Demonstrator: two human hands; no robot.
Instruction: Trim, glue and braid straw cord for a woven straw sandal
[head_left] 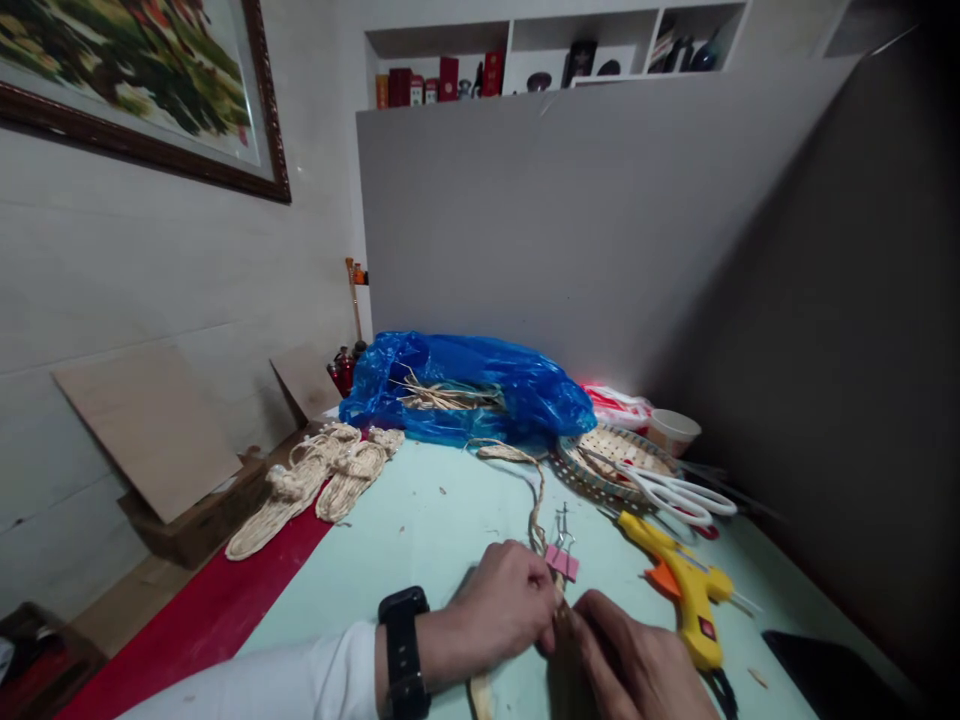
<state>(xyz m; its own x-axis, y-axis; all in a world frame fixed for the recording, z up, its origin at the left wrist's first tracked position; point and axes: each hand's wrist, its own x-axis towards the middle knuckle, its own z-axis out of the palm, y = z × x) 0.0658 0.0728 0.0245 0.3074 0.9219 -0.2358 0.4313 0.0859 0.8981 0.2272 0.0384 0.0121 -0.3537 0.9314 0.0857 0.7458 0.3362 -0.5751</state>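
Note:
A pink binder clip point(562, 562) grips a straw braid point(538, 500), whose finished length curves away toward the back of the table. Just below the clip, my left hand point(502, 605), with a black watch at its wrist, is closed with fingertips pinching the straw strands. My right hand point(637, 660) is close beside it, thumb and fingers closed on the same straw. A loose pale strand point(480, 697) hangs below my left hand. My fingers hide most of the straw between them.
On the right lie a yellow glue gun point(686, 590), white-handled scissors point(675, 495) and a woven basket point(615, 455). A blue plastic bag point(480, 365) with straw stands at the back. Woven straw sandals point(300, 490) are at left. A grey panel point(562, 220) rises behind.

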